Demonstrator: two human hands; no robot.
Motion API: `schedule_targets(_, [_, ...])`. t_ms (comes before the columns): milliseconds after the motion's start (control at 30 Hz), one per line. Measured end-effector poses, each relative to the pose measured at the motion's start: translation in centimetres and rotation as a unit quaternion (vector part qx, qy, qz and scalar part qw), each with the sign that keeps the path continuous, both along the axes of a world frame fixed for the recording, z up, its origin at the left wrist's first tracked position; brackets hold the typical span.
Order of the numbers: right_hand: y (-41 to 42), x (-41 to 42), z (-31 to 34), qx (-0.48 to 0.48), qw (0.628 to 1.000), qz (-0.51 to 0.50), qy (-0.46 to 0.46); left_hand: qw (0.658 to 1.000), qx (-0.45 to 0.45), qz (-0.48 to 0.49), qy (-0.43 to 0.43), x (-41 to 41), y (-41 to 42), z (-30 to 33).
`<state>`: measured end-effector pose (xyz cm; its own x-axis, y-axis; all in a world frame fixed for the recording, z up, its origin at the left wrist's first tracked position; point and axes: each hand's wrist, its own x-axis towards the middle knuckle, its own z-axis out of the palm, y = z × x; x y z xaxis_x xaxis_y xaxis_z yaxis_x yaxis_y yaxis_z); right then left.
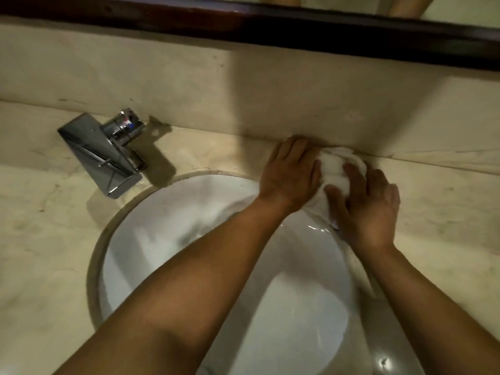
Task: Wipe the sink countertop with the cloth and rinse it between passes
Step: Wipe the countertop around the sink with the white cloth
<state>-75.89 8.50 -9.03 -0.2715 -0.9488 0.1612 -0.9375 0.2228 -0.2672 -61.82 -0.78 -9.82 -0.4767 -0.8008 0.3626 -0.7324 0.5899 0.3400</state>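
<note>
A bunched white cloth (pixel 336 169) lies on the beige marble countertop (pixel 438 201), at the back right of the sink, against the backsplash. My left hand (pixel 290 171) grips its left side, fingers curled over it. My right hand (pixel 368 207) holds its right side, with the fingers wrapped over the top. The cloth's lower end trails over the rim of the white oval sink (pixel 167 220). Both forearms reach across the basin.
A chrome faucet (pixel 108 152) with a flat spout stands at the back left of the sink. A marble backsplash (pixel 189 85) rises behind the counter, topped by a dark wooden mirror frame (pixel 270 23). The sink drain (pixel 382 361) shows at bottom right.
</note>
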Motion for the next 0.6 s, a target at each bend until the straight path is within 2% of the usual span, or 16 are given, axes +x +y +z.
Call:
schedule_targets(100, [-2.3,3.0,-0.7,-0.014,0.999,0.034,0.034,0.999,-0.007,0.048,0.007,3.7,-1.5,-0.4])
schedule_targets(200, [-4.8,7.1,-1.0,0.009,0.998,0.06,0.009,0.997,-0.035,0.072,0.004,8.1,-2.9,-0.7])
schedule_targets(267, [-6.4,9.7,-1.1,-0.011,0.996,0.084,0.014,0.993,-0.065,0.094,0.022,11.2,-3.9,-0.7])
schedule_targets(333, [-8.1,12.0,-1.1,-0.034,0.993,0.111,0.024,0.987,-0.066,0.14,0.044,13.7,-5.2,-0.9])
schedule_targets(467, [-11.1,16.5,-1.0,-0.006,0.983,0.181,-0.027,0.964,-0.084,0.246,0.051,18.2,-6.5,-1.6])
schedule_targets(533, [-11.7,17.7,-1.0,0.006,0.977,0.206,-0.058,0.966,-0.022,0.256,0.022,19.8,-6.0,-1.6])
schedule_targets(600, [-11.7,17.7,-0.4,-0.001,0.971,0.21,-0.11,0.971,0.084,0.223,0.027,20.8,-5.3,-1.1])
